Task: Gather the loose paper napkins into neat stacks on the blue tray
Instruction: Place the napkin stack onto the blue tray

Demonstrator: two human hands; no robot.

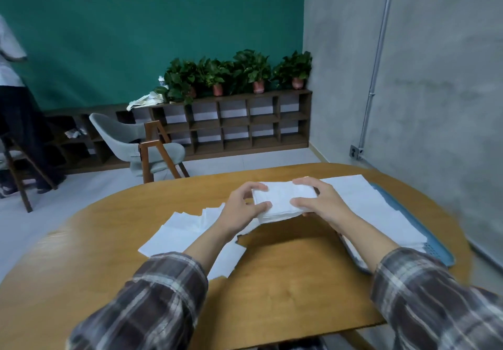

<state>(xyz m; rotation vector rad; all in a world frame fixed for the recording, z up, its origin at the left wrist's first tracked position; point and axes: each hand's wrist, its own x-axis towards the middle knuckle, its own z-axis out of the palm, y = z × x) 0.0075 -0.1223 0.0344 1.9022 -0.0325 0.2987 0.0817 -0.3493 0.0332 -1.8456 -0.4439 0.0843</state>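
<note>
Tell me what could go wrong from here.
1. The stack is gripped only at its sides by the left hand and right hand; lower sheets may sag or slip out.
2. The left forearm lies over the loose napkins, so swinging toward the tray might drag them.

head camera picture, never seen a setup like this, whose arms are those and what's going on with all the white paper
There is no machine here. The single picture comes from a camera worn on a person's head, looking forward and down, so the plaid-sleeved arms are that person's own. The left hand and right hand grip a stack of napkins from either side, apparently lifted just above the wooden table. More loose napkins lie spread on the table under the left arm. At the right sits the blue tray, with flat white napkin sheets already on it.
</note>
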